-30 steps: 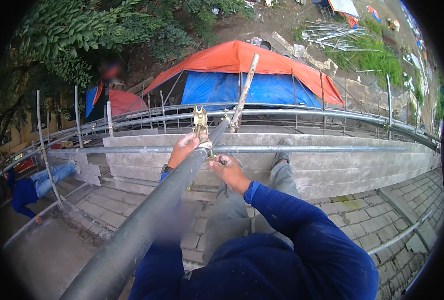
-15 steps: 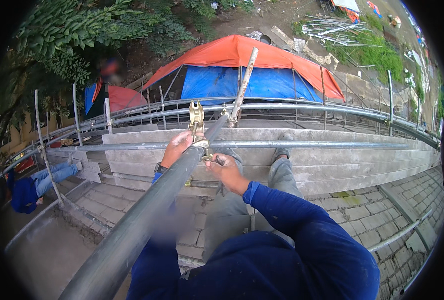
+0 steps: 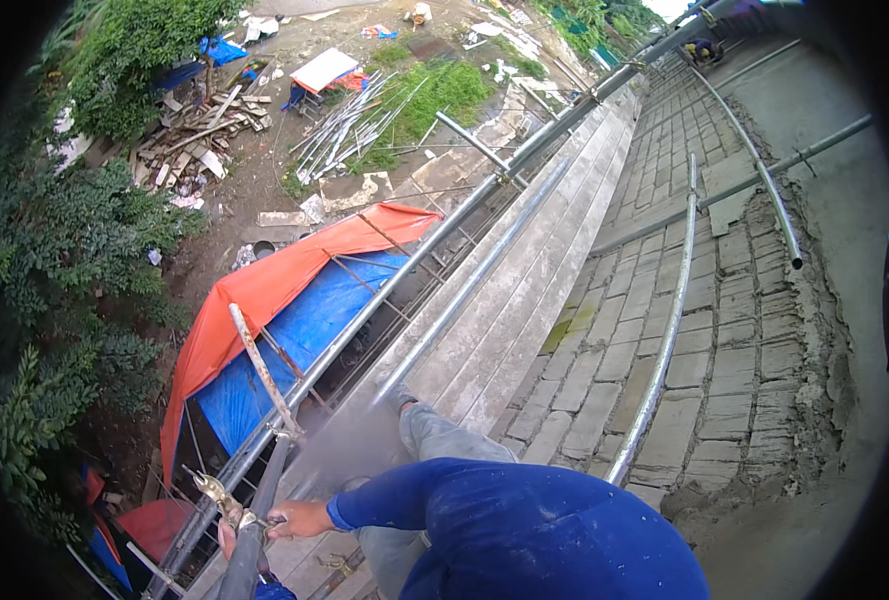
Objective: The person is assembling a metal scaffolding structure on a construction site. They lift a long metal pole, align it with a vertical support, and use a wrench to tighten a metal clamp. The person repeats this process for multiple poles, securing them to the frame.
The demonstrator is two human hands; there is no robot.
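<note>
Best to brace gold-coloured metal scaffold coupler (image 3: 215, 491) on round grey steel pole (image 3: 245, 565) w/ left hand (image 3: 227, 540) while working small fastening at its side w/ right hand (image 3: 300, 520). Prob. wise to hold collar square to pole, snug up bit by bit, then check for slip or twist before loading; avoid putting fingers inside open half. Mind balance too, standing on long flat grey planks (image 3: 525, 310) near straight silver metal rail (image 3: 470, 280), w/ drop on left toward orange-and-blue tarp shelter (image 3: 295, 262).

With right hand: fingers curled in nearly closed at coupler's right side, apparently pinching fastening; too small to be sure. With left hand: partly hidden behind pole, touching coupler's near side; can't tell how far open or how firm.

Find coupler at near left, set around pole, short of tilted pale rust-stained post (image 3: 255, 350). Looks brassy, dull-shiny, w/ 1 half swung open to left, ending in forked tip.
</note>
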